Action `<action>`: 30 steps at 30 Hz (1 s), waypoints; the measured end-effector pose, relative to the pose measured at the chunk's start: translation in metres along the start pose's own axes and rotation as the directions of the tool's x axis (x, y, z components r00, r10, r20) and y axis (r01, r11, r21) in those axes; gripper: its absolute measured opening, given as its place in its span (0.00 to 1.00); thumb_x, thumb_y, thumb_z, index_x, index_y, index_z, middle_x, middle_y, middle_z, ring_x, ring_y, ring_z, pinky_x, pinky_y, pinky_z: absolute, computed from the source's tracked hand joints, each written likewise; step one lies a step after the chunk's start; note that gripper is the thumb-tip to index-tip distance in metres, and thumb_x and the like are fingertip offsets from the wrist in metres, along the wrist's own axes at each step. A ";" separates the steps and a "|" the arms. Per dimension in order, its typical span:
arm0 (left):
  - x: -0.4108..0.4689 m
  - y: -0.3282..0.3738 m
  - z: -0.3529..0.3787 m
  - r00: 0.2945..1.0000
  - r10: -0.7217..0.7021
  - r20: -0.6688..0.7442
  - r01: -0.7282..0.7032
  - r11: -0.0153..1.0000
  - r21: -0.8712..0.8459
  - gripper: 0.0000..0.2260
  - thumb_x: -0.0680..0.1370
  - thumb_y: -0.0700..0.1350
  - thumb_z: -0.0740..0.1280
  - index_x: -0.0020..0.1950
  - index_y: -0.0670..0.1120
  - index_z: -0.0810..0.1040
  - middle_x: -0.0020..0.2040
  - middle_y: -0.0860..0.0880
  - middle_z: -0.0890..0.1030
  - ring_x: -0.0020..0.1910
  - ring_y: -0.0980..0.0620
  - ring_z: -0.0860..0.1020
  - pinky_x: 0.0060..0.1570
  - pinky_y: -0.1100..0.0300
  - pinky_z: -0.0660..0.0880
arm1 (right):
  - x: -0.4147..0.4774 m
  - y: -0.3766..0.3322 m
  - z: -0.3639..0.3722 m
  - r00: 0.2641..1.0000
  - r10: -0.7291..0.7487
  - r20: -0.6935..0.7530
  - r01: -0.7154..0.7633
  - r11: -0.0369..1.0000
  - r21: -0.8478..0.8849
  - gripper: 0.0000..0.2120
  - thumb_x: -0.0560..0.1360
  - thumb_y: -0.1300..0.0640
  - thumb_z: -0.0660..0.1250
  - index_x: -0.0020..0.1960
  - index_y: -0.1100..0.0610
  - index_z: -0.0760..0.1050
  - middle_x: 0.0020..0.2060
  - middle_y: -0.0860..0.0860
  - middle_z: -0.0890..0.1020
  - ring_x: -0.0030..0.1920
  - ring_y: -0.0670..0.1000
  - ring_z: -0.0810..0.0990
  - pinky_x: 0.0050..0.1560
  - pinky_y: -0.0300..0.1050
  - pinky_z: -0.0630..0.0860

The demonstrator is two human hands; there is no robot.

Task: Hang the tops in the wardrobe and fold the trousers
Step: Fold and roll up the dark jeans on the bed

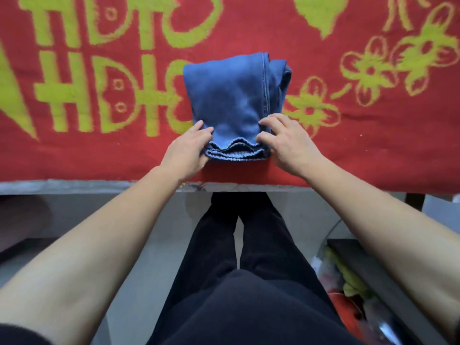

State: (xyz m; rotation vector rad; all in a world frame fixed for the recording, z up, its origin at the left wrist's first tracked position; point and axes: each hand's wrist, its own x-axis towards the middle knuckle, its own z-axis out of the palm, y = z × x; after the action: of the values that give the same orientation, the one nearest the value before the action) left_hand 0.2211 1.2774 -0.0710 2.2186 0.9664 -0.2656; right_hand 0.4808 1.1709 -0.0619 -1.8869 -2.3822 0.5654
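On the red cloth [104, 155] spread over the worktop [74, 186], the blue jeans [231, 95] lie folded into a compact stack, hems towards you. Your left hand [186, 150] grips the stack's near left corner, thumb on top and fingers curled round the edge. Your right hand [288, 145] sets bent fingers on the near right corner and seems to pinch the top layers. This pair looks all but folded, with perhaps only squaring up left. No tops or wardrobe show. The heap of coloured clothes [348, 277] low at your right suggests more remains.
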 end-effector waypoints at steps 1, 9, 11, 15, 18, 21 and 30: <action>0.000 -0.001 0.002 1.000 0.017 0.026 -0.018 0.999 0.032 0.15 0.72 0.38 0.69 0.59 0.43 0.78 0.72 0.48 0.72 0.76 0.45 0.63 0.62 0.48 0.74 | 0.001 -0.002 -0.001 0.998 0.039 0.058 -0.039 0.999 -0.010 0.12 0.70 0.59 0.61 0.50 0.55 0.80 0.60 0.58 0.78 0.61 0.63 0.75 0.49 0.56 0.76; 0.020 0.003 -0.024 0.954 -0.004 0.300 -0.061 0.976 0.208 0.17 0.79 0.55 0.56 0.60 0.53 0.81 0.73 0.50 0.71 0.75 0.46 0.63 0.63 0.45 0.70 | 0.035 -0.005 -0.040 0.863 0.201 0.464 -0.211 0.977 -0.032 0.16 0.74 0.46 0.60 0.57 0.41 0.83 0.63 0.53 0.74 0.63 0.60 0.70 0.65 0.55 0.68; 0.039 0.005 -0.040 0.998 -0.029 0.050 0.026 0.997 0.068 0.13 0.77 0.53 0.61 0.54 0.50 0.81 0.57 0.49 0.82 0.61 0.43 0.75 0.55 0.48 0.75 | 0.062 0.003 -0.063 0.883 0.275 0.379 -0.338 0.935 0.109 0.16 0.75 0.48 0.60 0.58 0.45 0.82 0.55 0.56 0.78 0.57 0.62 0.74 0.60 0.56 0.72; 0.099 0.009 -0.078 0.971 -0.138 -0.194 0.135 0.990 -0.030 0.30 0.69 0.52 0.73 0.70 0.50 0.69 0.65 0.45 0.71 0.65 0.44 0.70 0.63 0.49 0.69 | 0.119 0.030 -0.085 0.898 0.401 0.179 -0.426 0.896 0.128 0.32 0.68 0.48 0.69 0.72 0.51 0.69 0.65 0.60 0.70 0.65 0.62 0.69 0.64 0.56 0.68; 0.147 0.003 -0.103 0.964 -0.212 0.159 0.203 0.977 0.069 0.47 0.65 0.56 0.78 0.78 0.49 0.57 0.77 0.46 0.61 0.76 0.46 0.61 0.73 0.47 0.61 | 0.159 0.039 -0.085 0.762 0.451 0.464 -0.545 0.834 0.084 0.49 0.65 0.43 0.71 0.80 0.51 0.55 0.75 0.60 0.62 0.76 0.61 0.60 0.74 0.57 0.62; 0.166 0.005 -0.110 0.902 -0.280 0.329 0.203 0.947 0.248 0.53 0.62 0.58 0.80 0.79 0.48 0.55 0.77 0.46 0.63 0.74 0.43 0.64 0.72 0.48 0.63 | 0.172 0.039 -0.083 0.700 0.443 0.561 -0.540 0.842 0.008 0.54 0.53 0.33 0.73 0.74 0.54 0.66 0.69 0.59 0.72 0.67 0.63 0.73 0.66 0.58 0.73; 0.082 0.038 -0.053 0.973 -0.229 0.022 0.203 0.902 0.382 0.17 0.67 0.51 0.72 0.54 0.48 0.77 0.54 0.44 0.76 0.56 0.40 0.73 0.52 0.48 0.70 | 0.135 0.000 -0.081 0.629 0.457 0.629 -0.418 0.881 -0.222 0.43 0.55 0.38 0.82 0.65 0.52 0.74 0.63 0.60 0.70 0.65 0.64 0.68 0.62 0.59 0.72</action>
State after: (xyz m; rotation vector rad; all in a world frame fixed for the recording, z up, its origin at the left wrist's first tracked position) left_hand 0.3010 1.3411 -0.0480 2.4240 1.2096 -0.6742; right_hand 0.4679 1.3195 -0.0114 -2.6756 -2.2313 1.4601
